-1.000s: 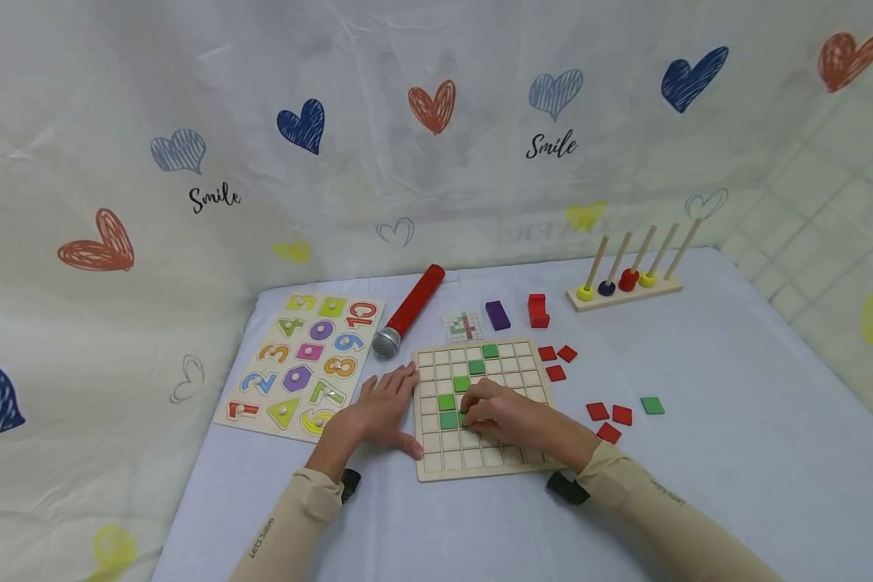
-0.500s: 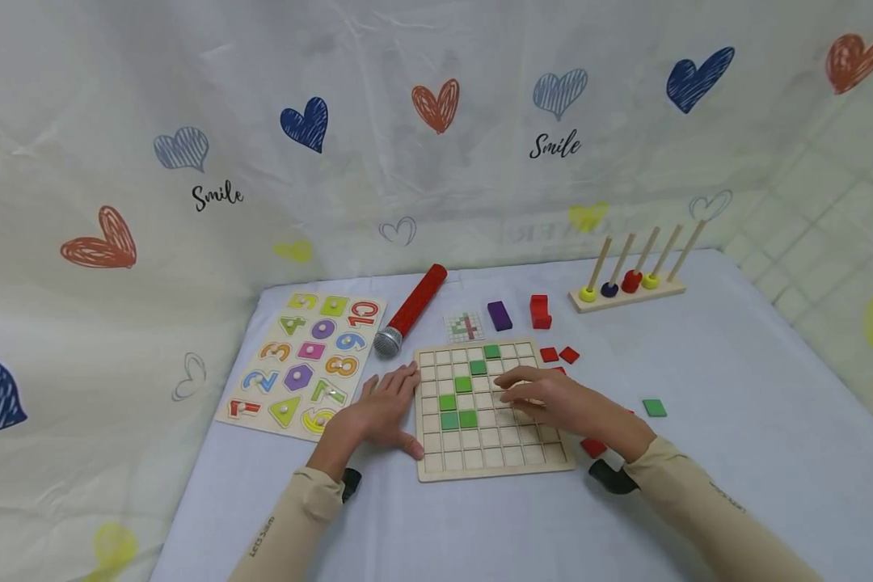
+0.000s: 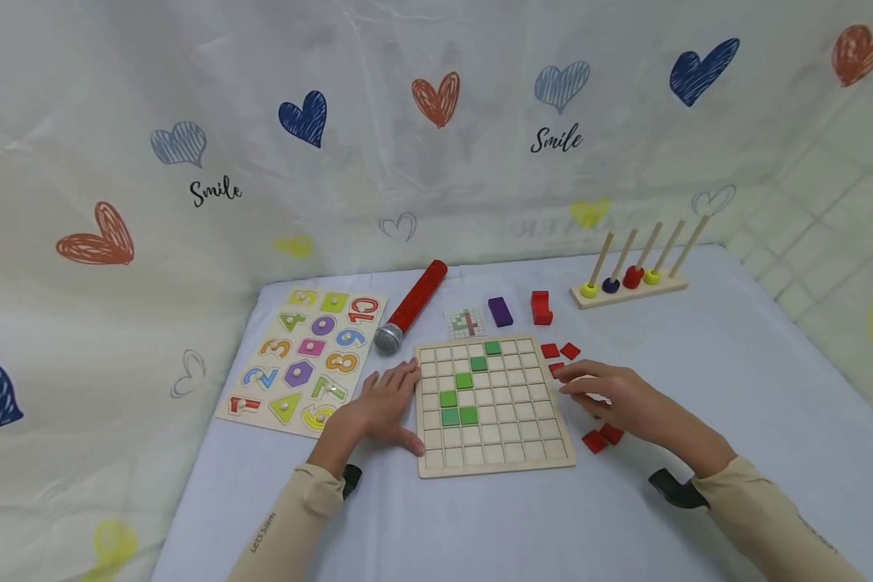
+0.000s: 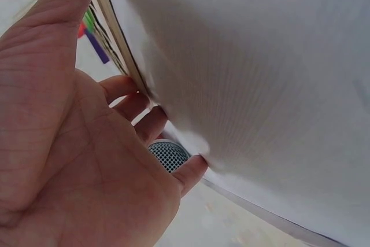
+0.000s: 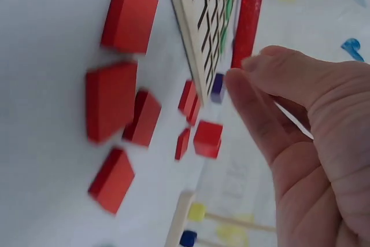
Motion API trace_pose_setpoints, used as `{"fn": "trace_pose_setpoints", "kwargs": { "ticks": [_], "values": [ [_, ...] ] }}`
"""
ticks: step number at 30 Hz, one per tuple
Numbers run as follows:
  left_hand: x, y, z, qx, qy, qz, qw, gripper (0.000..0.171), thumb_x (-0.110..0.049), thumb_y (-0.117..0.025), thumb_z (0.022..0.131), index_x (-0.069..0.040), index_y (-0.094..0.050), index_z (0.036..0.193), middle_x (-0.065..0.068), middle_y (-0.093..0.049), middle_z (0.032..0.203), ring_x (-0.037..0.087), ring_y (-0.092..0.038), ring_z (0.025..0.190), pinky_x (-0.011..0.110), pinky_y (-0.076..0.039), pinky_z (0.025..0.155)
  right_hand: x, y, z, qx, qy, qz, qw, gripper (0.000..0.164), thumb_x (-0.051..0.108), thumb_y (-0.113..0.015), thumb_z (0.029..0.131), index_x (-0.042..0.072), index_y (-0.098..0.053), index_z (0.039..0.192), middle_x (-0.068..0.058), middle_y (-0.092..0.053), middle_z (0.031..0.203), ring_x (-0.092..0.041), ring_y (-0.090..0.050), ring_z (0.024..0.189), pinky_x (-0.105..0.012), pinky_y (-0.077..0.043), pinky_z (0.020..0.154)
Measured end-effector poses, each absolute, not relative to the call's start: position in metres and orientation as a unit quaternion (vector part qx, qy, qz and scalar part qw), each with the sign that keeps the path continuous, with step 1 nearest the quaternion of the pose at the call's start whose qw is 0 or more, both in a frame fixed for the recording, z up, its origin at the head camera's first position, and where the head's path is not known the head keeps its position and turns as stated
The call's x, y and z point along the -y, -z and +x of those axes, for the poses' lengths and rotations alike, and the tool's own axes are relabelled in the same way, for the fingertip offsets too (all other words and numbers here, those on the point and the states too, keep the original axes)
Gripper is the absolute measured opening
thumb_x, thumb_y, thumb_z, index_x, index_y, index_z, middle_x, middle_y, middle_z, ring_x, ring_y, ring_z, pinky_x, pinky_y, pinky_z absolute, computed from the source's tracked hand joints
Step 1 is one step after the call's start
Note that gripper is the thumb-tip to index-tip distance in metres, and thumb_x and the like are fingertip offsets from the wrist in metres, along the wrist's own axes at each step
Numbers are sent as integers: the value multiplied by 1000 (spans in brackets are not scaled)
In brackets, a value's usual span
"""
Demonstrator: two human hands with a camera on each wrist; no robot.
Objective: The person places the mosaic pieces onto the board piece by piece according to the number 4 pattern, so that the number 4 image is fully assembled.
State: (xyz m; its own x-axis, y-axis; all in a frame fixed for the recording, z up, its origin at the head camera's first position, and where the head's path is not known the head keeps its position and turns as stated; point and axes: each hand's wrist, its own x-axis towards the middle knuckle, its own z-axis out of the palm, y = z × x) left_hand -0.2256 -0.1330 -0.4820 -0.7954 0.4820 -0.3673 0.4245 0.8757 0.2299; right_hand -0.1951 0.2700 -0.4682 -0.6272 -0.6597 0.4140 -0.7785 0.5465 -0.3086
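A wooden grid board (image 3: 495,472) lies on the white cloth with several green tiles (image 3: 469,415) in its cells, stepping down from upper right to lower left. Spread along the board's left edge, my left hand (image 3: 385,408) touches it with fingertips and thumb; in the left wrist view its fingers rest by the wooden edge. My right hand (image 3: 622,396) hovers just right of the board, fingers loosely bent, nothing between thumb and fingertips in the right wrist view. Below and beside it lie several loose red tiles (image 5: 111,102). A loose green tile is hidden behind this hand.
A number puzzle board (image 3: 298,374) lies left, beside a red microphone (image 3: 416,297). Behind the grid board are a small pattern card (image 3: 466,323), a purple block (image 3: 500,312) and a red block (image 3: 541,309). A peg stand (image 3: 629,293) with beads stands back right.
My right hand has let go of a green tile in the grid's lower left, lifted off and moved right to above the loose tiles. The left hand has stayed at the board's edge.
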Motion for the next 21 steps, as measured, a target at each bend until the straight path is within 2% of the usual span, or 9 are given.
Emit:
{"fn": "trace_pose_setpoints", "kwargs": {
  "ticks": [3,7,11,15,18,21],
  "values": [
    [133,483,-225,-946,-68,239,209,129,-65,-89,77,-11,-19,171,11,-16,181,33,-17,167,66,-15,135,-285,464,-192,894,-218,385,74,34,-7,-92,75,6,-82,105,-15,-75,118,-24,-74,95,-22,-65,72],
    [133,482,-225,-946,-69,239,210,129,-64,-90,76,-10,-20,170,12,-16,181,33,-17,167,66,-15,135,-303,460,-188,924,-173,341,12,28,0,-91,80,11,-83,104,-15,-73,122,-30,-72,106,-31,-67,78],
    [133,482,-225,-945,-71,239,211,129,-64,-90,76,-11,-20,171,11,-15,181,33,-17,167,66,-14,135,-322,463,-183,939,-154,307,11,30,0,-93,78,17,-79,99,-11,-70,117,-29,-67,105,-32,-67,77],
    [134,482,-226,-945,-72,239,212,129,-65,-89,76,-11,-20,171,11,-14,182,33,-16,168,66,-14,135,-337,471,-180,951,-139,276,15,37,1,-95,75,22,-72,96,-3,-63,111,-22,-58,103,-27,-62,74],
    [134,482,-226,-944,-74,239,214,129,-64,-89,76,-10,-20,170,11,-13,182,33,-15,168,66,-13,135,-344,476,-179,958,-131,256,-11,38,4,-94,76,23,-70,98,-1,-61,110,-22,-54,103,-26,-57,75],
    [134,482,-226,-944,-77,238,215,128,-64,-89,76,-10,-20,170,12,-13,182,33,-15,168,66,-13,135,-348,479,-180,959,-132,250,-25,37,4,-93,77,22,-70,100,0,-62,110,-21,-55,103,-28,-58,77]
  ]
}}
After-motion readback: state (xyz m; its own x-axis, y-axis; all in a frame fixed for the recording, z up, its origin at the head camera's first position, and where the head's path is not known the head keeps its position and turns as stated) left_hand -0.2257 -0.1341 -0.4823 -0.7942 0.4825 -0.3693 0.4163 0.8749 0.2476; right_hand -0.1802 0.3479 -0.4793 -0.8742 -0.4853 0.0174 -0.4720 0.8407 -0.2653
